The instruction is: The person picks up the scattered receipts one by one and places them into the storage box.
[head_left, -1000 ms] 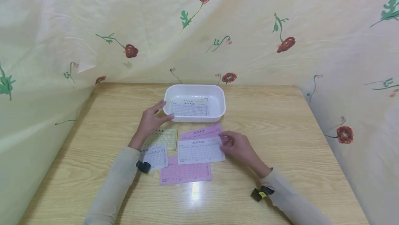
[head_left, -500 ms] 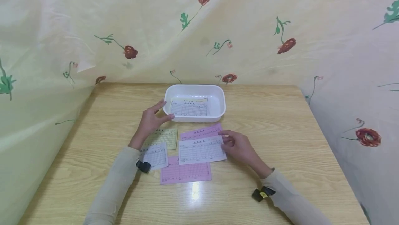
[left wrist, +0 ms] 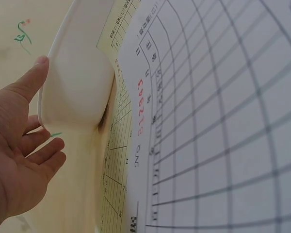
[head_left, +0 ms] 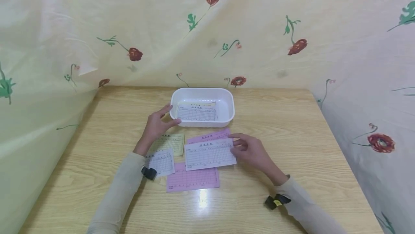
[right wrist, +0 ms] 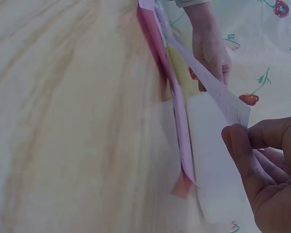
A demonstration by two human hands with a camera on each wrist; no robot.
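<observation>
My right hand [head_left: 236, 144] pinches the right edge of a white printed slip [head_left: 207, 154] and holds that edge a little off the table; in the right wrist view the white slip [right wrist: 211, 85] slants up from my fingertips [right wrist: 240, 141]. Under it lie a pink slip [head_left: 210, 136] and a second pink slip [head_left: 192, 180]. My left hand [head_left: 166, 117] rests with straight fingers against the near left corner of a white tray [head_left: 228, 98], thumb on the rim. The left hand [left wrist: 24, 150] is seen spread beside the tray [left wrist: 80, 82]. A white slip [head_left: 197, 113] lies in the tray on a yellow one.
A yellow slip [head_left: 171, 143] and another white slip [head_left: 161, 162] lie under my left forearm. The wooden table [head_left: 291, 126] is walled in at the back and sides by a floral cloth [head_left: 259, 28]. Bare wood stretches to the right of the tray.
My right hand has raised the right edge of the white slip and drawn it slightly right. The left hand and the tray have stayed put.
</observation>
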